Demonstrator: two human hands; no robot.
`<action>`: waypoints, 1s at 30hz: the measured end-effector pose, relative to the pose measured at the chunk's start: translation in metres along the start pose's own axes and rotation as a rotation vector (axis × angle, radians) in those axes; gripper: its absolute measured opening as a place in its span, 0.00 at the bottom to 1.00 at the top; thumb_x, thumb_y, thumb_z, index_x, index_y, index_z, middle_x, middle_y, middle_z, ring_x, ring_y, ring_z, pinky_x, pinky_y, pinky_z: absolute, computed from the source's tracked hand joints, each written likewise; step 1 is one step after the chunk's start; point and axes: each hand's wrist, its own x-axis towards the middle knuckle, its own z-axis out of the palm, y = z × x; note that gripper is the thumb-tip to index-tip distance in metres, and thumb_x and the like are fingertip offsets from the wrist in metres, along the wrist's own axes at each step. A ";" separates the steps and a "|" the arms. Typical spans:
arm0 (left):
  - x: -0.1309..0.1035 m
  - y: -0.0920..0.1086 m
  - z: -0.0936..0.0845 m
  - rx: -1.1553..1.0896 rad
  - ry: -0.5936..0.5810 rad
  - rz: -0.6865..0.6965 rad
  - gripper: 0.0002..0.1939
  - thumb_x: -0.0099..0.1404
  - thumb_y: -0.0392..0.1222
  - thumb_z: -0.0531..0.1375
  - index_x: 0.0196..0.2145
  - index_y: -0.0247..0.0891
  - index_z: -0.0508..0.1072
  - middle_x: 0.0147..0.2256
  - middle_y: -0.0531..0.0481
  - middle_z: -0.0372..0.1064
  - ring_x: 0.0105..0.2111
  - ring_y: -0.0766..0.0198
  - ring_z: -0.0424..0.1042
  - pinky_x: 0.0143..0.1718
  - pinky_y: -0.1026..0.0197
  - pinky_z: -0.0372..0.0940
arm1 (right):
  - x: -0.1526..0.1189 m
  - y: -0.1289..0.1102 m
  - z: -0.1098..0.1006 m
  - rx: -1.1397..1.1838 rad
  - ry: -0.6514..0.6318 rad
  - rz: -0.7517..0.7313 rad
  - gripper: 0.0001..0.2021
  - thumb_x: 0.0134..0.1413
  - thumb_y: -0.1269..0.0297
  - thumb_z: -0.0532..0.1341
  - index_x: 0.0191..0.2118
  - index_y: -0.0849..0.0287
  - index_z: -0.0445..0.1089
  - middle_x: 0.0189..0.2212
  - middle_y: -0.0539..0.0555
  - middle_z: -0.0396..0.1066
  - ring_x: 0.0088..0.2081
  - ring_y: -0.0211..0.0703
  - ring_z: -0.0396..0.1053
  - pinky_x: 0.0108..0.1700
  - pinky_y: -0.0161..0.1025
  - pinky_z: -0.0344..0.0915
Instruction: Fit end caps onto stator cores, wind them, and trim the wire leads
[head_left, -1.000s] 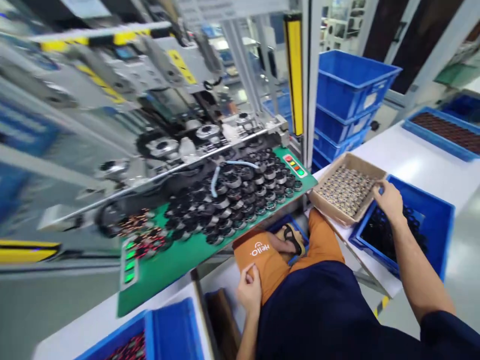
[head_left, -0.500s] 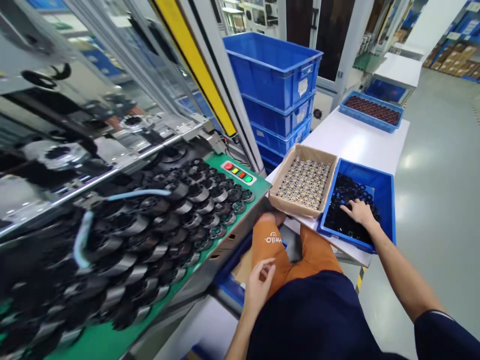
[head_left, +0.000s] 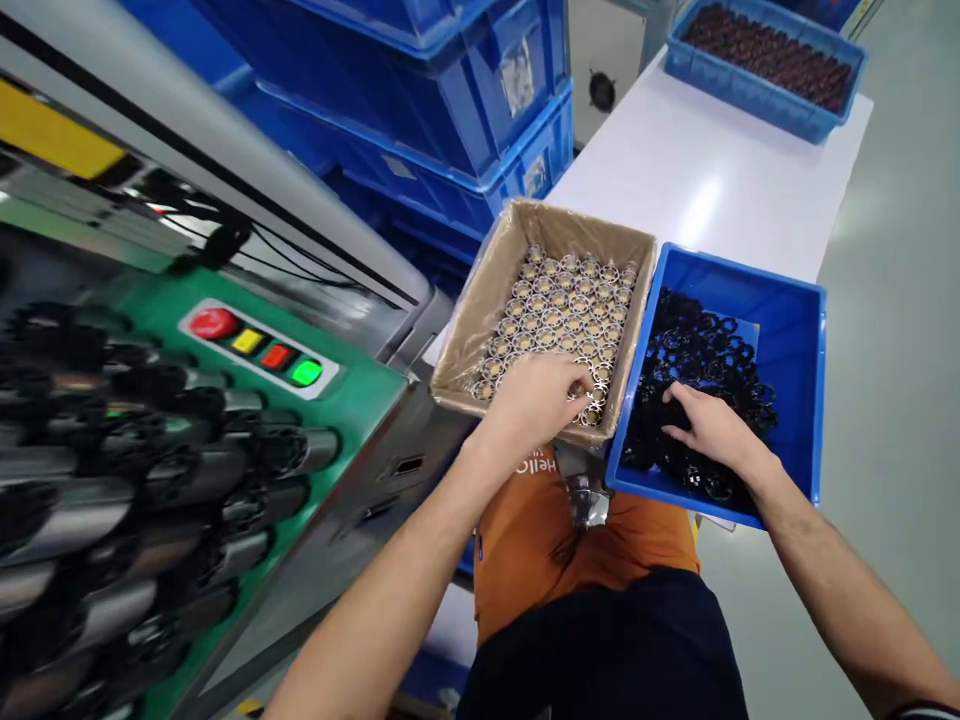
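Left hand (head_left: 536, 395) over near side of cardboard box (head_left: 581, 228), fingers (head_left: 574, 368) curled down at metal rings (head_left: 559, 315), thumb and index bent toward each other with small gap. Cannot tell if gripping a ring. Right hand (head_left: 709, 430) in blue bin (head_left: 787, 370), thumb and index parted, rest of fingers partly hidden against black parts (head_left: 705, 350). Cannot tell if gripping one.

Box: tan, rectangular, shallow, shiny clear film along walls. Metal rings inside in close rows, thin, round, silvery, tan showing through centres. Bin: smooth molded plastic, just beside box on its right. Black parts in loose heap, mostly toward box side, ring-like, glossy in spots; flat lighter blue piece partly under heap. Box and bin both at near end of white surface (head_left: 720, 180), smooth with glare streak.

Far end of same surface: lighter blue tray (head_left: 750, 108), packed with small reddish-brown parts (head_left: 772, 55). Behind box: stacked blue crates (head_left: 450, 120), ribbed plastic, pale labels on sides; contents not visible. Opposite side: green surface (head_left: 360, 370) with dense cluster of cylindrical parts (head_left: 180, 475), black with brushed metal bands, blurred. Near its corner: button panel (head_left: 262, 348) with red, yellow, orange-red and lit green buttons.
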 end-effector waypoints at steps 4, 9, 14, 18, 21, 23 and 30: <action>0.057 0.007 0.018 0.128 -0.241 0.042 0.08 0.72 0.36 0.75 0.48 0.35 0.88 0.48 0.39 0.87 0.53 0.46 0.87 0.60 0.43 0.80 | 0.001 -0.006 0.000 0.085 0.031 -0.030 0.19 0.80 0.60 0.63 0.70 0.46 0.71 0.58 0.58 0.78 0.52 0.55 0.83 0.59 0.53 0.81; 0.072 0.014 0.032 0.208 -0.312 0.105 0.10 0.76 0.42 0.75 0.47 0.33 0.85 0.50 0.43 0.86 0.55 0.52 0.86 0.64 0.41 0.80 | 0.007 -0.005 -0.006 0.206 0.129 -0.041 0.16 0.80 0.55 0.63 0.65 0.47 0.78 0.50 0.57 0.75 0.49 0.53 0.80 0.59 0.52 0.80; 0.058 0.008 0.024 0.151 -0.163 0.152 0.01 0.71 0.33 0.74 0.40 0.34 0.86 0.42 0.40 0.85 0.50 0.48 0.86 0.61 0.45 0.80 | 0.012 -0.003 -0.012 0.346 0.278 0.012 0.13 0.76 0.51 0.65 0.56 0.49 0.81 0.52 0.60 0.78 0.57 0.59 0.78 0.67 0.57 0.76; 0.029 -0.024 0.000 0.056 0.055 0.137 0.09 0.72 0.38 0.72 0.48 0.41 0.89 0.47 0.42 0.85 0.54 0.44 0.84 0.63 0.43 0.77 | 0.014 -0.001 -0.011 0.502 0.357 0.155 0.20 0.75 0.39 0.66 0.46 0.51 0.78 0.41 0.56 0.79 0.41 0.52 0.80 0.54 0.55 0.81; 0.011 -0.044 -0.008 -0.384 0.325 0.095 0.12 0.74 0.44 0.69 0.53 0.42 0.84 0.61 0.42 0.79 0.60 0.48 0.81 0.62 0.45 0.78 | 0.015 -0.004 -0.009 0.656 0.356 0.251 0.28 0.72 0.29 0.65 0.52 0.51 0.75 0.38 0.52 0.79 0.32 0.47 0.79 0.37 0.47 0.82; 0.005 -0.045 -0.003 -0.943 0.402 0.043 0.14 0.70 0.45 0.70 0.51 0.41 0.78 0.65 0.42 0.76 0.58 0.52 0.82 0.54 0.52 0.80 | 0.014 -0.009 -0.010 0.736 0.353 0.273 0.35 0.67 0.24 0.67 0.58 0.52 0.73 0.41 0.53 0.80 0.34 0.48 0.83 0.36 0.47 0.83; 0.016 -0.007 0.033 -1.767 0.259 -0.033 0.22 0.75 0.61 0.65 0.50 0.40 0.70 0.52 0.38 0.83 0.39 0.57 0.85 0.25 0.64 0.68 | 0.013 -0.064 -0.045 0.767 0.316 0.186 0.31 0.62 0.37 0.79 0.59 0.53 0.81 0.41 0.50 0.83 0.36 0.41 0.78 0.50 0.46 0.82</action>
